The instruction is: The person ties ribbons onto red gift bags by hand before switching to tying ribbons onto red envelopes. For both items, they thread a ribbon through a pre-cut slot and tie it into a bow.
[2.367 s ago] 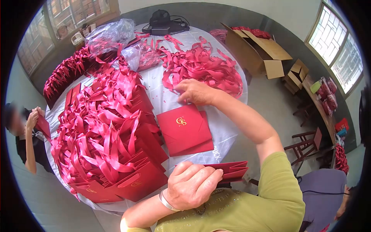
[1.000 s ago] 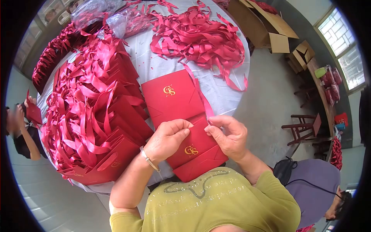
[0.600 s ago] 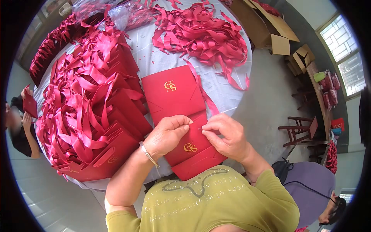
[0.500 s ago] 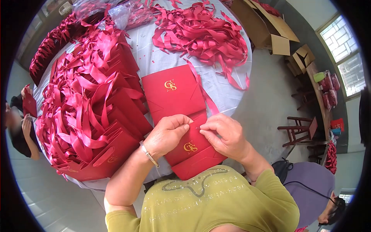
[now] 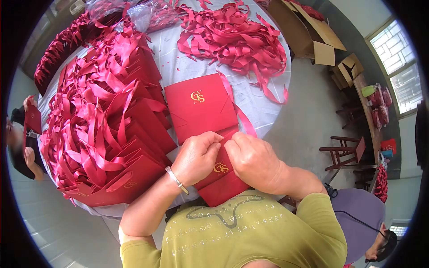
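Note:
Both my hands are over the upper part of a red paper bag [image 5: 220, 188] with a gold logo, close together near its edge. My left hand [image 5: 197, 156], with a silver bangle at the wrist, has thumb and index finger pressed together; what they pinch is too small to make out. My right hand [image 5: 255, 161] is closed, its knuckles upward, and hides what is in its fingers. Another red bag [image 5: 201, 107] with the same logo lies flat just beyond. A pink ribbon [image 5: 245, 122] runs from beside it to behind my right hand.
Many red bags with ribbon handles [image 5: 134, 178] stand packed at the left. A heap of loose ribbons [image 5: 232, 38] lies at the table's far side. A person [image 5: 31, 154] holds a red bag at the left edge; another person [image 5: 359, 219] is at lower right. Cardboard boxes [image 5: 304, 33] stand beyond.
My right hand has moved left towards my left hand and turned, its fingers now curled in. The person at the left edge has shifted their hands slightly.

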{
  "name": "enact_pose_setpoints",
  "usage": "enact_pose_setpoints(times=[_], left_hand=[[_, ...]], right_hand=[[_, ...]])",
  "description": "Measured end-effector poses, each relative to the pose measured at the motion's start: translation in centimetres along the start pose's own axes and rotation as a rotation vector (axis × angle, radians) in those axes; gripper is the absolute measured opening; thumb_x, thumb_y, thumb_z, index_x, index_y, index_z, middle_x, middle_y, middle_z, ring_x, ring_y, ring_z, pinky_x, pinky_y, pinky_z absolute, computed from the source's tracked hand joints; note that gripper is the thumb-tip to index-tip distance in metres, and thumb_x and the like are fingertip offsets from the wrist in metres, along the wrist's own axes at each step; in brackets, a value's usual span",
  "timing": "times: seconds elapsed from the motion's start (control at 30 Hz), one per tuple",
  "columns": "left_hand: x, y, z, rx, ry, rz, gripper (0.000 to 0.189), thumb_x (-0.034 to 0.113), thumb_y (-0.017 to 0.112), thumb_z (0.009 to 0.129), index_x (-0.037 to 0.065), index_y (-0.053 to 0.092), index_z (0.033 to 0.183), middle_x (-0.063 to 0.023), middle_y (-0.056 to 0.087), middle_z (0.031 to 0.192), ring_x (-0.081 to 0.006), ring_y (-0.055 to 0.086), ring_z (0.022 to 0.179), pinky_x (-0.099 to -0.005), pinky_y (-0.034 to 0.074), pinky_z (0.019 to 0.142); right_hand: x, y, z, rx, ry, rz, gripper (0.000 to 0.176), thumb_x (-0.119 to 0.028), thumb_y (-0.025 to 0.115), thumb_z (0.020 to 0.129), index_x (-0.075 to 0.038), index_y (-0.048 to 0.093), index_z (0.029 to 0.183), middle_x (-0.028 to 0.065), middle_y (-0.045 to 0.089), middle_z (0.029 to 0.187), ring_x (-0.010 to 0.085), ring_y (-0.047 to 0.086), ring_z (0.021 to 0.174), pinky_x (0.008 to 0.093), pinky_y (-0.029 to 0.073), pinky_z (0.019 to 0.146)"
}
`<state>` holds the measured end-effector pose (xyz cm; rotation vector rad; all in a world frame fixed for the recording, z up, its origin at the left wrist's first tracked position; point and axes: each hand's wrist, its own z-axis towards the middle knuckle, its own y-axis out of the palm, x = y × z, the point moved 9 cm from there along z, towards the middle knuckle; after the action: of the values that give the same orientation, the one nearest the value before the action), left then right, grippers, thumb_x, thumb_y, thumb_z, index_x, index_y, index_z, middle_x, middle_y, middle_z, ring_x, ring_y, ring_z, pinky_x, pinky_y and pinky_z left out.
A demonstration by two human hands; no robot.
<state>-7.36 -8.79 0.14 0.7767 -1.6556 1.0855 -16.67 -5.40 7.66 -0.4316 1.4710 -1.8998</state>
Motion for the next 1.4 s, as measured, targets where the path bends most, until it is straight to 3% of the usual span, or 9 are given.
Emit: enact_pose_setpoints(times=[0.07, 0.13, 0.33, 0.47, 0.53, 0.6, 0.87, 1.0, 1.4], left_hand=[[0.6, -0.1, -0.1, 0.032, 0.05, 0.076, 0.014, 0.001, 0.056, 0.096, -0.005, 0.066, 0.105, -0.0108, 0.071, 0.085, -0.0105, 0.063, 0.081, -0.0287, 0.053, 0.075], [0.9, -0.4, -0.2, 0.096, 0.097, 0.053, 0.015, 0.007, 0.058, 0.09, -0.001, 0.068, 0.099, -0.025, 0.067, 0.085, -0.0419, 0.067, 0.085, -0.0456, 0.053, 0.073], [1.5, -0.7, -0.2, 0.093, 0.122, 0.074, 0.016, 0.007, 0.054, 0.09, 0.0, 0.067, 0.096, -0.0239, 0.068, 0.085, -0.0428, 0.066, 0.083, -0.0493, 0.053, 0.073], [1.8, -0.1, -0.4, 0.057, 0.117, 0.059, 0.016, 0.009, 0.056, 0.09, 0.001, 0.067, 0.097, -0.0216, 0.068, 0.083, -0.0403, 0.067, 0.081, -0.0477, 0.053, 0.071], [2.1, 0.2, -0.7, 0.033, 0.1, 0.048, 0.014, 0.01, 0.058, 0.09, 0.001, 0.067, 0.097, -0.0204, 0.069, 0.083, -0.039, 0.068, 0.08, -0.0468, 0.053, 0.07], [2.7, 0.2, -1.2, 0.075, 0.109, 0.113, 0.015, 0.008, 0.067, 0.091, -0.003, 0.065, 0.101, -0.0131, 0.073, 0.082, -0.0141, 0.07, 0.074, -0.0296, 0.054, 0.067], [5.5, 0.7, -2.8, 0.32, 0.421, 0.338, 0.025, 0.007, 0.081, 0.076, 0.005, 0.059, 0.088, -0.0105, 0.07, 0.073, -0.0244, 0.073, 0.07, -0.0314, 0.054, 0.059], [5.7, 0.9, -3.2, 0.316, 0.419, 0.428, 0.024, 0.006, 0.081, 0.075, 0.005, 0.06, 0.086, -0.0103, 0.071, 0.077, -0.0228, 0.073, 0.069, -0.0297, 0.055, 0.059], [4.1, 0.0, -1.8, 0.275, 0.306, 0.236, 0.022, 0.003, 0.08, 0.075, 0.002, 0.059, 0.083, -0.0083, 0.07, 0.07, -0.0159, 0.071, 0.063, -0.0266, 0.053, 0.057]], right_hand=[[0.1, 0.3, 0.3, -0.025, -0.004, -0.016, 0.01, 0.0, 0.064, 0.077, -0.002, 0.057, 0.083, 0.0118, 0.051, 0.075, 0.0283, 0.059, 0.066, 0.0381, 0.05, 0.058], [1.1, 1.4, 0.7, -0.105, 0.035, 0.162, 0.008, -0.001, 0.066, 0.077, -0.001, 0.06, 0.084, 0.0148, 0.057, 0.077, 0.0321, 0.062, 0.07, 0.0405, 0.051, 0.062], [3.5, 1.1, 1.6, -0.08, 0.19, 0.497, 0.009, -0.01, 0.07, 0.08, -0.002, 0.066, 0.081, 0.0178, 0.067, 0.081, 0.036, 0.067, 0.078, 0.0454, 0.054, 0.073], [4.8, 0.4, 1.9, -0.038, 0.112, 0.55, 0.019, -0.003, 0.081, 0.07, -0.003, 0.066, 0.081, 0.0078, 0.064, 0.093, 0.021, 0.062, 0.085, 0.0335, 0.05, 0.073], [5.6, 1.5, 2.0, -0.229, 0.156, 0.905, 0.018, -0.004, 0.082, 0.073, -0.004, 0.067, 0.082, 0.0035, 0.065, 0.092, 0.0148, 0.061, 0.083, 0.0315, 0.049, 0.072], [6.5, 3.3, 1.0, -0.605, 0.589, 1.282, 0.012, -0.006, 0.073, 0.087, -0.002, 0.066, 0.096, 0.002, 0.068, 0.095, 0.0083, 0.064, 0.083, 0.0249, 0.051, 0.074], [4.4, 6.0, 4.2, -1.08, -0.128, 0.889, 0.021, -0.012, 0.067, 0.09, 0.0, 0.066, 0.108, 0.009, 0.072, 0.095, 0.0102, 0.065, 0.083, 0.029, 0.052, 0.074], [4.1, 8.1, 2.8, -1.361, 0.111, 1.052, 0.024, -0.013, 0.071, 0.089, 0.001, 0.067, 0.109, 0.0032, 0.071, 0.09, 0.0078, 0.063, 0.084, 0.0272, 0.049, 0.072], [7.4, 8.2, 2.3, -0.677, 0.605, 1.33, 0.025, -0.002, 0.078, 0.076, 0.0, 0.067, 0.098, 0.0065, 0.071, 0.084, 0.0116, 0.068, 0.076, 0.0249, 0.053, 0.069]])
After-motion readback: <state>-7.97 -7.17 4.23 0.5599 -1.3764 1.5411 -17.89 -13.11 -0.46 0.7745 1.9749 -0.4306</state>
